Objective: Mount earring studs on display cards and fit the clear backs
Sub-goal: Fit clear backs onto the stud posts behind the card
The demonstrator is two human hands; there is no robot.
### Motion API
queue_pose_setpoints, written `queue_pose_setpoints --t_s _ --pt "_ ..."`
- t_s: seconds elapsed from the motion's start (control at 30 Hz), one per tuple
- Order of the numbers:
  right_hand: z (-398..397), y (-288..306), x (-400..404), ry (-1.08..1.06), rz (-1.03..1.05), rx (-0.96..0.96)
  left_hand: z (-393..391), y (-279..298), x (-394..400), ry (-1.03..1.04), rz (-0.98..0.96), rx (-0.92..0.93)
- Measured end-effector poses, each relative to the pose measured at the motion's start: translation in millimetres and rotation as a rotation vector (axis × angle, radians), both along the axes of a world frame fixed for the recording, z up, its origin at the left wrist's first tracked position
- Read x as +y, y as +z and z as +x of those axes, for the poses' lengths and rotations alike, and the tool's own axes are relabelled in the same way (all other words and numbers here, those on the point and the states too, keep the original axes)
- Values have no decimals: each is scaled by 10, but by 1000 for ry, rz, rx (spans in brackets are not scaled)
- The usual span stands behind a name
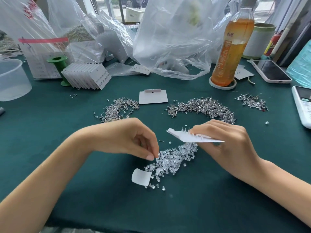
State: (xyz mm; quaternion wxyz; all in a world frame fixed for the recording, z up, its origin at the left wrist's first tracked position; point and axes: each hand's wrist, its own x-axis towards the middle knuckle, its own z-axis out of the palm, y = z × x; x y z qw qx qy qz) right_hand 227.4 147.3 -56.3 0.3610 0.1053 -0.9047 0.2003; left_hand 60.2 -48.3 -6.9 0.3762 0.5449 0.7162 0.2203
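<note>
Card (193, 137) with stud posts pointing up sits tilted in the right hand (223, 142), pinched above the heap of clear backs (173, 158). The left hand (134, 140) pinches at that heap's edge (what it holds is too small to tell). Stud piles (202, 106) and a blank card (153, 97) lie beyond. Plastic bags (168, 36), a juice bottle (232, 47) and a phone (271, 71) crowd the green surface (67, 118).

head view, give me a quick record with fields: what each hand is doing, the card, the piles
left hand: left hand pinches at the clear backs
right hand: right hand holds the card tilted, stud posts pointing up
stud piles: three heaps on the green table
spare card: blank card lying flat between the piles
finished cards: stack at back left
</note>
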Motion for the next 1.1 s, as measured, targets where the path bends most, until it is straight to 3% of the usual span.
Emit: queue_pose_setpoints --t_s 0.33,0.67,1.1 --pt "-19 -16 20 -29 5 3 45 -14 -23 -70 -66 20" --pt "-15 -17 28 -13 10 -1 20 -66 20 38 57 104" --pt "-10 -16 49 -11 14 -8 -12 -125 65 175 183 -41"
